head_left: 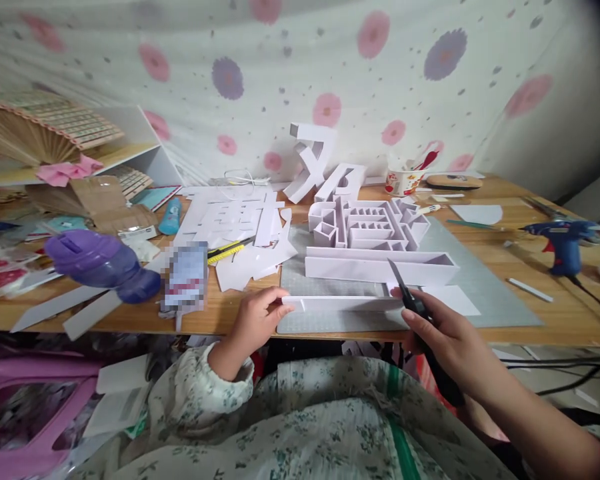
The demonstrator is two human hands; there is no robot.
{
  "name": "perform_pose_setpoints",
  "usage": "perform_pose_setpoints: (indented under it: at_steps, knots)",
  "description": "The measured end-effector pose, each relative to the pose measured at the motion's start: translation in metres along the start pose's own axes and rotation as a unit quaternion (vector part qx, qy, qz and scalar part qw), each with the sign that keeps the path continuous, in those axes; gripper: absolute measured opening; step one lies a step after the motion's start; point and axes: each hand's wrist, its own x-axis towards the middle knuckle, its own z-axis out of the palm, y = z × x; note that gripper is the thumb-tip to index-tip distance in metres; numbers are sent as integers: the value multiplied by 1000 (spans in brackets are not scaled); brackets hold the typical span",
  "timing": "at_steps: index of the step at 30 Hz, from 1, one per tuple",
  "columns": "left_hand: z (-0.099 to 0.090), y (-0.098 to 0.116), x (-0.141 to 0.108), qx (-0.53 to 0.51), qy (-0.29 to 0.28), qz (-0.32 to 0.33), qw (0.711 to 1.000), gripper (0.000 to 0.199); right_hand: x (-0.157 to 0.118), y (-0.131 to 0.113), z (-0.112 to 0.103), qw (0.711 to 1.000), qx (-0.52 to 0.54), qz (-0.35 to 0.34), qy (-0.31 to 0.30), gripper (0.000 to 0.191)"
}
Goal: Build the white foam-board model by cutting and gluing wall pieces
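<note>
My left hand (260, 317) pinches the left end of a long white strip (340, 304) at the front of the grey cutting mat (495, 293). In my right hand (443, 333) is a black-handled knife (406, 290), its blade pointing up and to the left near the strip's right end. Behind the strip, a long white open box piece (380, 264) lies on the mat. Farther back stands a white character-shaped form with raised walls (373, 223). A flat white piece (455, 300) is right of the knife.
A blue glue gun (563, 243) and a white stick (530, 290) are at the right. On the left are a purple bottle (100, 263), a yellow cutter (226, 253) and white sheets (220, 217). White letter forms (310, 163) and a cup (403, 181) stand behind.
</note>
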Motion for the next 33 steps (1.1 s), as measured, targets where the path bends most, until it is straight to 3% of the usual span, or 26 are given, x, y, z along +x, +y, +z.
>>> perform_pose_setpoints:
  at_steps: [5,7,9,14,18,23,28,33]
  knots:
    - [1,0,-3,9,8,4,1000,9,-13,-12,0,995,16,-40,87,58]
    - [1,0,-3,11,10,5,1000,9,-22,-19,8,993,58,-54,89,54]
    - [2,0,-3,13,11,5,1000,9,-32,-25,23,993,108,-37,41,52]
    - [1,3,-4,19,7,7,1000,10,-40,-29,66,969,185,24,-162,57]
    - [-7,7,-10,25,11,9,1000,12,-34,-43,83,953,187,21,-239,55]
    - [-13,11,-28,73,45,-6,996,13,-30,-58,90,948,166,-3,-273,51]
    - [-7,13,-41,106,73,-24,991,12,-29,-48,99,959,118,-6,-257,64]
    - [-6,15,-40,98,78,-14,992,12,-30,-46,102,966,90,-37,-238,61]
